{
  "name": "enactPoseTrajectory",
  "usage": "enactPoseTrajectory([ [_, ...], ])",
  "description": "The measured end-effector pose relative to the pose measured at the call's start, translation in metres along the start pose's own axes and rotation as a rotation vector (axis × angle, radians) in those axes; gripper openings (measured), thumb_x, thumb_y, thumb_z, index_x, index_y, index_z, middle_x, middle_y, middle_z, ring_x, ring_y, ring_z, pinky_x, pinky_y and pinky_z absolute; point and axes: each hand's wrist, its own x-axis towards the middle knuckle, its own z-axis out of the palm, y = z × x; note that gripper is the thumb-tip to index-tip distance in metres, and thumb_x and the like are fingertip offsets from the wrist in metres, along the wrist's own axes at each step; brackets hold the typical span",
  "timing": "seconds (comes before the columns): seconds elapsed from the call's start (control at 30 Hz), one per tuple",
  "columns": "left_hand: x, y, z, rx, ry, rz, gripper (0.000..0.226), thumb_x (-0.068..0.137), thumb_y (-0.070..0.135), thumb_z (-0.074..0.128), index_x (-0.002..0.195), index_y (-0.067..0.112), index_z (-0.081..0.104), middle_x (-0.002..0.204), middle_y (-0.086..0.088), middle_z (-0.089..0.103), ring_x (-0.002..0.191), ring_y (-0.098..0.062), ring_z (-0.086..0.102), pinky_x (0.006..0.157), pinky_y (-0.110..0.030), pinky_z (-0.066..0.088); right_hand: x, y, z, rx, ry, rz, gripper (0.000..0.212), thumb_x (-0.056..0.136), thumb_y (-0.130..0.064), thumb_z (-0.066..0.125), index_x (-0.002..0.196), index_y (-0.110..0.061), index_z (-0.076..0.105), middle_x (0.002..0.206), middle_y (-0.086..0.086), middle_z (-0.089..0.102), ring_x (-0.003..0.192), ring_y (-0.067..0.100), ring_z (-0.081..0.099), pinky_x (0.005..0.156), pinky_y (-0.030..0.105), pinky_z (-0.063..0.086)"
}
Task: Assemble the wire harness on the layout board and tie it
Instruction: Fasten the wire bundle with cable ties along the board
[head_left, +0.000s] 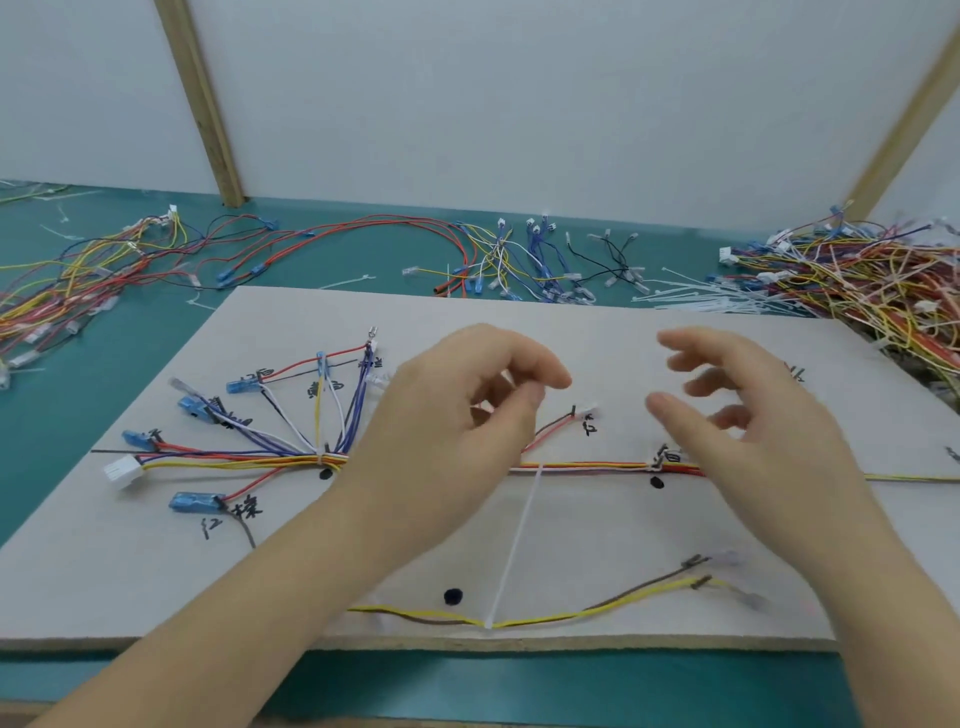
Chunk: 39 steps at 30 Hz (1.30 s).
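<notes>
The pale layout board (597, 332) lies on the green bench with black marks and labels. A multicoloured wire harness (587, 466) runs across it, fanning at the left into blue terminals (193, 502) and a white connector (123, 471). A white cable tie (514, 551) lies from the trunk down to a yellow and brown wire pair (550, 617) near the front edge. My left hand (467, 415) hovers above the trunk, fingers loosely curled, thumb near forefinger, holding nothing I can see. My right hand (743, 410) hovers over the board with relaxed, spread fingers.
Loose wire sets lie behind the board: red and blue leads (363, 234) at the middle, a tangled heap (857, 280) at the right, another (67, 280) at the left. Spare white cable ties (696, 301) lie near the right heap. A white wall with wooden posts (202, 104) closes the back.
</notes>
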Motion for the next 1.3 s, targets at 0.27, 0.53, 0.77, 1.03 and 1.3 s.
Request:
enactPoseTrajectory([
  [0.27, 0.050, -0.011, 0.057, 0.094, -0.459, -0.395, 0.020, 0.092, 0.017, 0.049, 0.112, 0.017, 0.054, 0.073, 0.003, 0.057, 0.052, -0.010, 0.057, 0.059, -0.020, 0.048, 0.003, 0.030, -0.007, -0.099, -0.328, 0.148, 0.012, 0.082, -0.027, 0.061, 0.073, -0.033, 0.064, 0.092, -0.015, 0.064, 0.088, -0.008, 0.053, 0.074, 0.009, 0.037],
  [0.53, 0.052, -0.027, 0.067, -0.072, -0.415, -0.280, 0.016, 0.084, 0.006, 0.061, 0.075, 0.019, 0.059, 0.065, -0.001, 0.059, 0.056, -0.011, 0.053, 0.059, -0.021, 0.048, 0.003, 0.031, 0.000, -0.117, -0.308, 0.078, 0.017, 0.073, -0.022, 0.060, 0.061, -0.033, 0.056, 0.078, -0.011, 0.059, 0.086, 0.014, 0.053, 0.075, 0.027, 0.038],
  [0.77, 0.049, -0.031, 0.069, -0.215, -0.390, -0.209, 0.027, 0.084, -0.006, 0.057, 0.066, 0.014, 0.058, 0.058, 0.009, 0.061, 0.053, -0.001, 0.055, 0.058, -0.013, 0.048, 0.006, 0.028, -0.002, -0.162, -0.381, 0.041, 0.006, 0.075, -0.021, 0.061, 0.071, -0.025, 0.064, 0.078, -0.011, 0.059, 0.084, 0.006, 0.054, 0.077, 0.026, 0.041],
  [1.03, 0.047, -0.031, 0.076, -0.302, -0.351, -0.216, 0.028, 0.085, -0.011, 0.053, 0.064, 0.008, 0.055, 0.061, -0.003, 0.058, 0.048, -0.002, 0.053, 0.054, -0.013, 0.047, 0.003, 0.028, -0.001, -0.230, -0.373, -0.009, 0.003, 0.079, -0.016, 0.063, 0.080, -0.016, 0.065, 0.080, -0.010, 0.057, 0.087, 0.015, 0.052, 0.075, 0.025, 0.037],
  [1.3, 0.054, -0.023, 0.075, -0.144, -0.421, -0.206, 0.014, 0.089, 0.003, 0.054, 0.080, 0.014, 0.057, 0.069, 0.004, 0.056, 0.057, -0.006, 0.054, 0.060, -0.015, 0.048, -0.003, 0.032, -0.005, -0.166, -0.317, -0.005, 0.010, 0.080, -0.020, 0.067, 0.088, -0.027, 0.064, 0.091, -0.016, 0.057, 0.091, 0.002, 0.053, 0.076, 0.012, 0.037],
])
